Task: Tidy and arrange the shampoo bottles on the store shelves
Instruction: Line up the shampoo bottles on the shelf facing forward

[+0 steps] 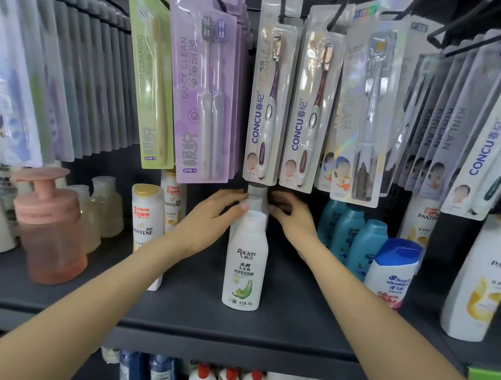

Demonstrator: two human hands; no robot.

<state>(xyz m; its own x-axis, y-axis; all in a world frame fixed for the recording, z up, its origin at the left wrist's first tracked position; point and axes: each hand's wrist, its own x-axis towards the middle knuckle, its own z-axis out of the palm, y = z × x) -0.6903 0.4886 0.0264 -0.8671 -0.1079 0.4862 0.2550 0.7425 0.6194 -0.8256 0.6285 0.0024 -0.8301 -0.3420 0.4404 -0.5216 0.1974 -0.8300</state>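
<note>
A row of white Raclen shampoo bottles stands in the middle of the dark shelf (pixel 172 310). The front bottle (pixel 246 262) is upright with its green label facing me. Behind it stand a second bottle (pixel 255 205) and a rear one (pixel 257 190). My left hand (pixel 215 217) grips the second bottle from the left, thumb across its front. My right hand (pixel 291 216) reaches in from the right, its fingers loosely bent at the right side of the rear bottles; whether they touch is unclear.
White Pantene bottles (pixel 146 220) and a pink pump jar (pixel 49 226) stand to the left. Teal bottles (pixel 365 248), a Head & Shoulders bottle (pixel 393 272) and a large Pantene bottle (pixel 486 283) stand to the right. Toothbrush packs (pixel 269 100) hang low over the row. More bottles fill the lower shelf.
</note>
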